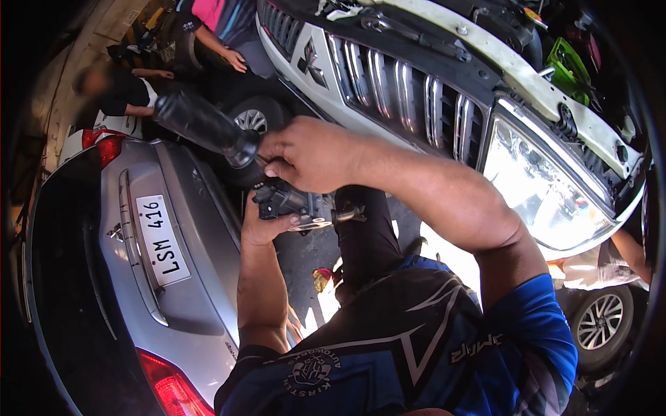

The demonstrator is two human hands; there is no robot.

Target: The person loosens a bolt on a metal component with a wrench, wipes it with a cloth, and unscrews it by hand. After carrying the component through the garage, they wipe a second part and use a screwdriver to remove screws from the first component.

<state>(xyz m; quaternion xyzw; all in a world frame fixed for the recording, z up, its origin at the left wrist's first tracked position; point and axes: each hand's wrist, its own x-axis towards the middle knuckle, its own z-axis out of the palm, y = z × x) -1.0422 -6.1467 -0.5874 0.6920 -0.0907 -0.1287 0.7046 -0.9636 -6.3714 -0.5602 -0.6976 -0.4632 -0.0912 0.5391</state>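
Note:
A small black and metal mechanical part (291,202) rests in my left hand (262,223), whose fingers and thumb are wrapped round its lower left side. Just above it, my right hand (305,154) is closed at the narrow end of a dark cylindrical object (201,125) with a wide rim. This cylinder points up and to the left. The fingertips of my right hand are close over the top of the part; whether they touch it cannot be made out.
A silver car's rear (198,305) is at the left. A white vehicle's chrome grille (406,90) and headlight (541,184) fill the upper right, its engine bay open. Two people (125,93) (225,31) are at the upper left. Another person's arm (630,255) shows at the right edge, above a wheel (600,322).

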